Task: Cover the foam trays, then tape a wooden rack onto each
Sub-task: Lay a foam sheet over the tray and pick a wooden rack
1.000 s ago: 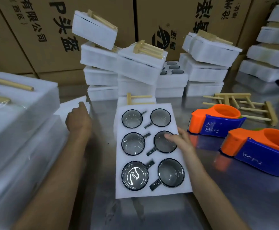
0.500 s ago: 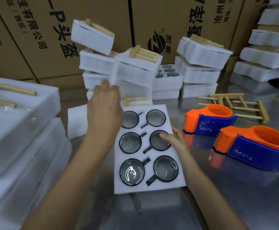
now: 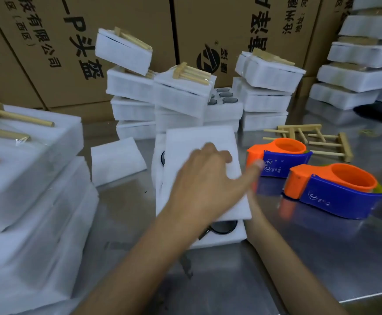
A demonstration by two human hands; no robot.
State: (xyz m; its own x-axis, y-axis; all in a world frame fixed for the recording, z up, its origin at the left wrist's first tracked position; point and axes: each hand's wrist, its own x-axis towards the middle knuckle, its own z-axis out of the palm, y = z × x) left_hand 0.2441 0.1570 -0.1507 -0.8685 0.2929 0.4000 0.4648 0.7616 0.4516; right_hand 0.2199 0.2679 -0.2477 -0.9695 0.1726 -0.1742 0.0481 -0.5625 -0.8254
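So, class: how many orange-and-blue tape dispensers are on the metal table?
2. One tape dispenser sits just right of the covered tray; the other tape dispenser sits nearer and further right. None seems hidden.

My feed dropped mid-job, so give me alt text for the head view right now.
The left hand lays a white foam cover sheet over the foam tray of black pans, one pan still showing at the near edge. The right hand, blurred, is at the tray's right side. Two orange-and-blue tape dispensers and loose wooden racks lie to the right.
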